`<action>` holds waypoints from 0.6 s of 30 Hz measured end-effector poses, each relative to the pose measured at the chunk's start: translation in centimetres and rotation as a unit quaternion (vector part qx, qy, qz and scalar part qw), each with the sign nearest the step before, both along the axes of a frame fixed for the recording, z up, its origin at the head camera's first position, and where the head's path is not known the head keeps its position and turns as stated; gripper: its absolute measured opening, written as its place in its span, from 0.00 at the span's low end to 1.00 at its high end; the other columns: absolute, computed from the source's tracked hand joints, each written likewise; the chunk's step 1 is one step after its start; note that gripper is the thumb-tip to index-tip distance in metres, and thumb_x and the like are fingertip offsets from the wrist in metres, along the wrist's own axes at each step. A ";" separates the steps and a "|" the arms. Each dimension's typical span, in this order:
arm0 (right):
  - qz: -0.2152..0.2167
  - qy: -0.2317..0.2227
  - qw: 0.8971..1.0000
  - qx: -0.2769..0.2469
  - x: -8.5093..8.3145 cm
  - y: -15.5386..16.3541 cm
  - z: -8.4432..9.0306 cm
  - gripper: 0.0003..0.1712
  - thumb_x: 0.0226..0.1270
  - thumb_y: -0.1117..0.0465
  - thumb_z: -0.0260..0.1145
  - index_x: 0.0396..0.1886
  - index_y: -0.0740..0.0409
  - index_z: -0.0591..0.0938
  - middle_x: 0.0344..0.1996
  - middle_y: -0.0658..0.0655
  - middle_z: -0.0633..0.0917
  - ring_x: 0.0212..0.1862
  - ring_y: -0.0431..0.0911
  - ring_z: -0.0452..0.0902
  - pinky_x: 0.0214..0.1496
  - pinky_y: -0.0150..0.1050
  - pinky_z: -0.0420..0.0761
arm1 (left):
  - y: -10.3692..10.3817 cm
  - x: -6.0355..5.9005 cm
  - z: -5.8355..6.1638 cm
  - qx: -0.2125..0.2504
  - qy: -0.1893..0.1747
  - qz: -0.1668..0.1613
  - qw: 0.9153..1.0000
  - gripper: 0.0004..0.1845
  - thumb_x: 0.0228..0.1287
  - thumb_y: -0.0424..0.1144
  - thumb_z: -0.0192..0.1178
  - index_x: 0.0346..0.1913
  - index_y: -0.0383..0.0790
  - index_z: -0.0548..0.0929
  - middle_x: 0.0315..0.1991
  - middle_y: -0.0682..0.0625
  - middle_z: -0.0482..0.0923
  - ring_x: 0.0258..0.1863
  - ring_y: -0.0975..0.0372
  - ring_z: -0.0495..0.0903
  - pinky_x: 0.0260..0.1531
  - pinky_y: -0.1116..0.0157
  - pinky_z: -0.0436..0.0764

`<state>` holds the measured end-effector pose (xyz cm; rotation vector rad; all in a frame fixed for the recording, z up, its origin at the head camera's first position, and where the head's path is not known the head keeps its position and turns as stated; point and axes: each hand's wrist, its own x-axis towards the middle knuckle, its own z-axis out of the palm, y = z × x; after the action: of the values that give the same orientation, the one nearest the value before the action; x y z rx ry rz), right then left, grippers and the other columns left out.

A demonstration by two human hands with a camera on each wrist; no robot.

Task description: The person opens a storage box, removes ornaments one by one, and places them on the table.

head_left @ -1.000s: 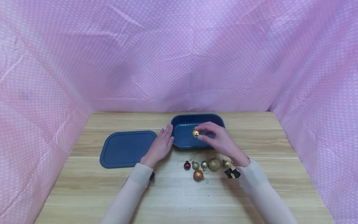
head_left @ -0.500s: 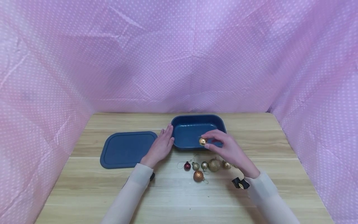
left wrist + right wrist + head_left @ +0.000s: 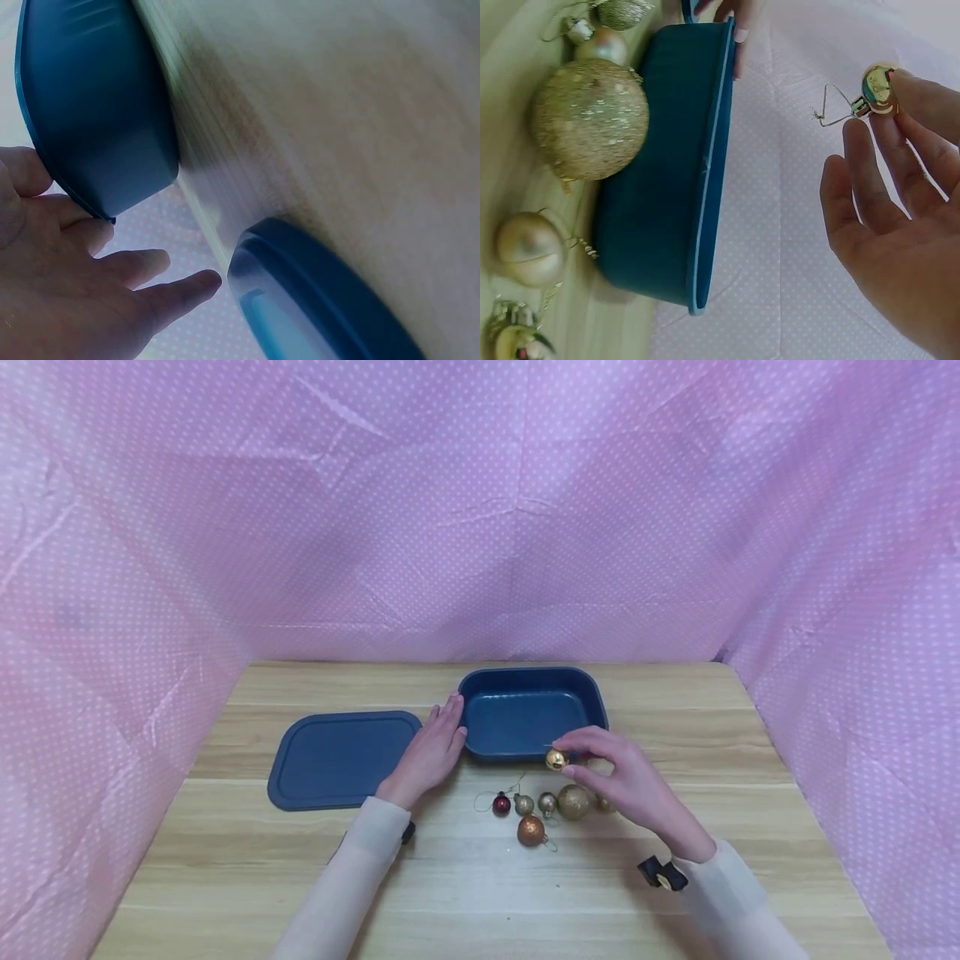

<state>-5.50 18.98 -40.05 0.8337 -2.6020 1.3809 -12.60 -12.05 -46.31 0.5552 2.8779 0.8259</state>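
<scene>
A small shiny gold bauble [image 3: 557,760] with a thin cord loop is pinched between the thumb and fingers of my right hand [image 3: 626,777], over the near right rim of a dark blue box [image 3: 517,727]. In the right wrist view the bauble [image 3: 880,88] is raised higher than the box's rim, its loop hanging free. My left hand [image 3: 429,756] touches the box's left end with its fingers extended; the left wrist view has the fingers [image 3: 90,232] at the rim corner. Inside, the part of the box floor that shows is bare.
In front of the box lie a dark red bauble [image 3: 501,803], an orange one [image 3: 531,831], a large glittery gold one [image 3: 573,802] and several other gold ones, some partly behind my right hand. A blue lid [image 3: 341,760] lies left. Pink dotted cloth [image 3: 480,527] surrounds the table.
My right hand has moved right and toward the person with the gold bauble, from over the box's middle to its near right rim. The left hand has stayed put.
</scene>
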 end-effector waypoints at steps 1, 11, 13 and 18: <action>0.000 0.002 1.000 0.001 0.2 0.1 -0.2 0.20 0.65 0.68 0.75 0.55 0.50 0.88 0.53 0.46 0.86 0.54 0.42 0.83 0.53 0.44 0.85 | 0.0 0.0 0.0 0.001 -0.001 0.000 1.000 0.32 0.85 0.41 0.43 0.82 0.33 0.51 0.83 0.41 0.45 0.81 0.41 0.49 0.77 0.44 0.53; 0.014 0.049 0.998 0.032 2.5 0.6 -2.7 0.23 0.60 0.70 0.76 0.55 0.52 0.87 0.52 0.49 0.88 0.54 0.46 0.84 0.53 0.45 0.85 | 0.0 -0.1 -0.1 0.003 -0.011 0.004 1.000 0.32 0.85 0.42 0.41 0.83 0.35 0.49 0.84 0.44 0.42 0.81 0.41 0.47 0.77 0.44 0.53; 0.017 0.064 0.997 0.046 2.9 0.6 -3.2 0.23 0.58 0.70 0.77 0.54 0.53 0.87 0.52 0.49 0.88 0.54 0.47 0.84 0.54 0.46 0.85 | -0.1 -0.1 -0.1 0.000 -0.016 0.006 1.000 0.32 0.85 0.43 0.41 0.83 0.37 0.48 0.84 0.45 0.42 0.81 0.42 0.47 0.76 0.43 0.54; 0.025 0.084 0.995 0.053 3.5 0.6 -4.2 0.24 0.53 0.72 0.79 0.52 0.57 0.88 0.51 0.50 0.88 0.52 0.48 0.85 0.54 0.45 0.85 | -0.1 -0.1 0.0 -0.002 -0.015 0.003 1.000 0.32 0.86 0.44 0.40 0.83 0.36 0.48 0.84 0.45 0.41 0.81 0.41 0.47 0.76 0.44 0.54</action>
<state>-1.99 19.57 -44.30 0.9889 -2.5602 1.1372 -12.67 -12.11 -46.33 0.5292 2.8547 0.8206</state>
